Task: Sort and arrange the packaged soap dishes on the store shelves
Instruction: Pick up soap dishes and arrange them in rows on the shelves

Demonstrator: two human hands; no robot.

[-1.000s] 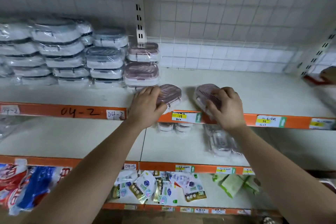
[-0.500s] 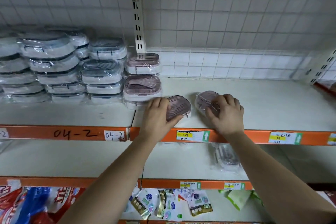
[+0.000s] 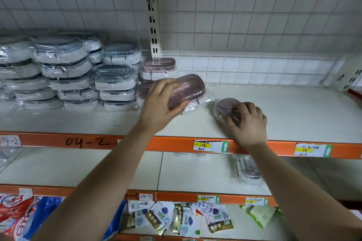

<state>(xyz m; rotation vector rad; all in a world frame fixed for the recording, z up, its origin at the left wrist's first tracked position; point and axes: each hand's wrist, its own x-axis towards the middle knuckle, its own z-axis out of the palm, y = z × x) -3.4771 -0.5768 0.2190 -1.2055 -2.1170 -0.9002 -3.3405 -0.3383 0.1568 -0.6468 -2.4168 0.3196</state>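
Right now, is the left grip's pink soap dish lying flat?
Tipped: left grip holds the soap dish angled above the shelf.

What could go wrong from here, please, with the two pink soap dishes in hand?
The left hand grips its pink soap dish by one end, tilted, through slick loose wrap; it might slip out.
That dish hangs close to the pink stack; a swing could topple it.
The right hand holds the other pink dish near the shelf's orange front edge; it could slide off.
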